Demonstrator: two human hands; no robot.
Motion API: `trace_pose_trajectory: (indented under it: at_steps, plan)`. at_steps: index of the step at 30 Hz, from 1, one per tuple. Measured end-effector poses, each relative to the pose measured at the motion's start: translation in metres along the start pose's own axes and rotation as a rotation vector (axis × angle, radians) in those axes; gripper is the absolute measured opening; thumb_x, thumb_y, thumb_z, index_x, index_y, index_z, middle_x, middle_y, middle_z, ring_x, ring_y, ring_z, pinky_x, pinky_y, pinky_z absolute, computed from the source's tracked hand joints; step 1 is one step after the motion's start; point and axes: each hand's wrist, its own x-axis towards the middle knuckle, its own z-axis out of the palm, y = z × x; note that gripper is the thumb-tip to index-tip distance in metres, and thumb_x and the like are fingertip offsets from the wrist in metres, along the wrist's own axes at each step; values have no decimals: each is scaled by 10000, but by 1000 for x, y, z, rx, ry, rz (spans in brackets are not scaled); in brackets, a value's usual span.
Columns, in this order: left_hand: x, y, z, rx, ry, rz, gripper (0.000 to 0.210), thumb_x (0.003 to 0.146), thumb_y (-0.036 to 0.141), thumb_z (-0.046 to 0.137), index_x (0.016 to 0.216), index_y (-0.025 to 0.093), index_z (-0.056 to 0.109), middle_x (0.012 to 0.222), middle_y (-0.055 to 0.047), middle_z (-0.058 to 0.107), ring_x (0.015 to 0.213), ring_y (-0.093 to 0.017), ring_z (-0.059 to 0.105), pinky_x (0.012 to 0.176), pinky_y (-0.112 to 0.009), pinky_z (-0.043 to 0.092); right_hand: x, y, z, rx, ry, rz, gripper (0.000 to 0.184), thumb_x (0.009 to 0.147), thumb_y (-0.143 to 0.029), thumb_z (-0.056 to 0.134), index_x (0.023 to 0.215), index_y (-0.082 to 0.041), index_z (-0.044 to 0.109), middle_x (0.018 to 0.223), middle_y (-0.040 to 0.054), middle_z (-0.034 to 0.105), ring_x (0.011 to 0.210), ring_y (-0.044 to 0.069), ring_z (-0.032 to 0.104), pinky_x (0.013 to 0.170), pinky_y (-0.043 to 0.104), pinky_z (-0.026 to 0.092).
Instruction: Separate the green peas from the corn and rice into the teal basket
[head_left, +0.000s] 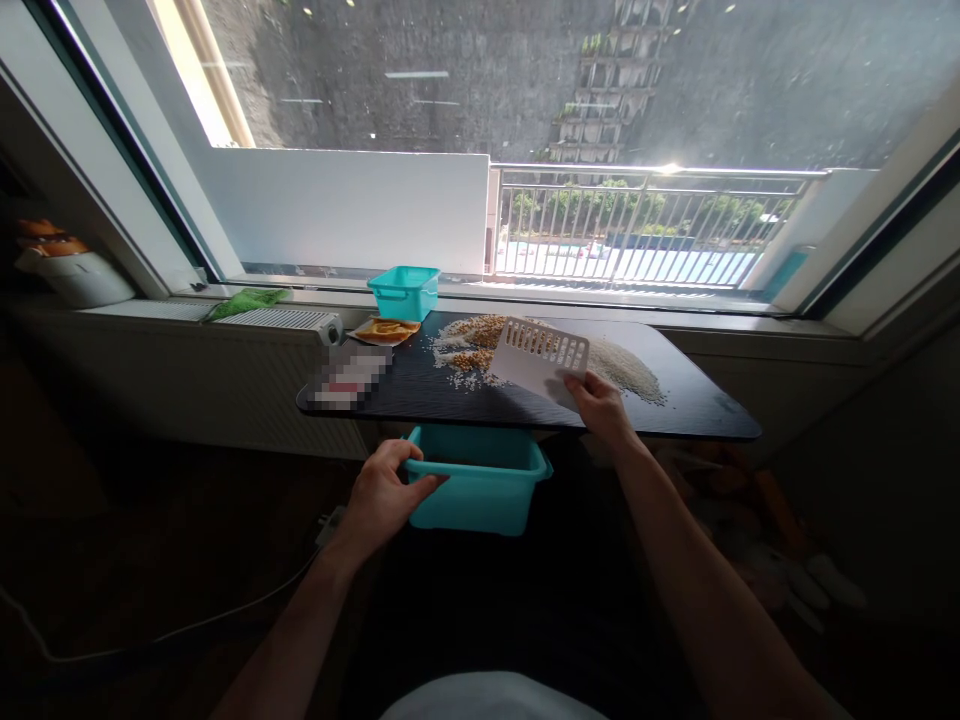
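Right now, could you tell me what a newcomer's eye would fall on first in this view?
Probably the pale slotted scraper that the right hand holds over mixed grains scattered on the black table. Next, the teal bin that the left hand grips just below the table's near edge; a smaller teal bin sits on the windowsill behind.

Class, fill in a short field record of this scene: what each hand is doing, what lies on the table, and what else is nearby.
left hand: grips the rim of the teal bin, held below the table edge
right hand: holds the white slotted scraper tilted on the black table
on table: mixed grains, white rice pile
nearby: second teal bin on the windowsill
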Motion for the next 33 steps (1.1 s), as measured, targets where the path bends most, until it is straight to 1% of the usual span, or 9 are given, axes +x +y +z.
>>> trace_pose_trajectory:
  at_steps: [6,9,14,17,20,25,30,33]
  plan:
    - [0,-2,2,-6,4,2,251,741,452,685,742,212,609,858,1,570,807,-196,604,698,-285,476,0,-2,4,26,-9,17,504,596,-619,787,843,-183,739,797,46,769,732,217,730,707,351,599]
    - [0,-2,2,-3,5,-2,255,742,456,682,742,211,610,863,-1,567,802,-196,601,706,-292,473,-7,-4,0,41,-15,29,488,586,-603,801,845,-194,746,796,34,767,710,201,721,704,344,594]
    - [1,-2,2,2,1,-7,257,747,459,679,761,213,605,875,-4,567,838,-210,603,741,-307,469,-13,-6,-7,64,0,26,500,575,-619,801,853,-206,747,798,11,762,727,188,713,735,342,585]
    - [1,-2,1,2,0,-10,254,750,457,677,768,214,606,876,-3,571,840,-211,609,745,-307,472,-15,-6,-9,67,-4,23,509,564,-621,807,840,-197,744,765,10,753,700,190,707,713,351,587]
    - [1,-3,2,1,-4,-10,256,750,459,677,769,215,602,874,-1,569,838,-211,610,748,-305,475,-20,-6,-9,71,-27,26,516,557,-616,815,844,-193,746,778,15,756,698,194,705,714,359,589]
    - [1,-4,2,1,-8,-15,262,751,465,675,768,214,600,888,-6,563,851,-215,604,755,-310,471,-23,-6,-3,83,-54,27,535,548,-630,814,864,-203,749,818,15,762,726,191,703,750,359,583]
    - [0,-2,0,-4,-7,-17,272,754,477,664,767,214,598,883,-7,563,852,-213,601,757,-311,464,-19,-4,8,85,-75,18,542,564,-658,790,857,-204,747,801,17,756,708,192,701,734,366,584]
    - [0,-3,-1,-8,-1,-20,277,747,486,665,760,217,599,866,-1,557,831,-205,597,747,-306,462,-21,-4,9,78,-94,12,526,576,-648,790,855,-205,747,810,18,758,725,199,706,744,368,582]
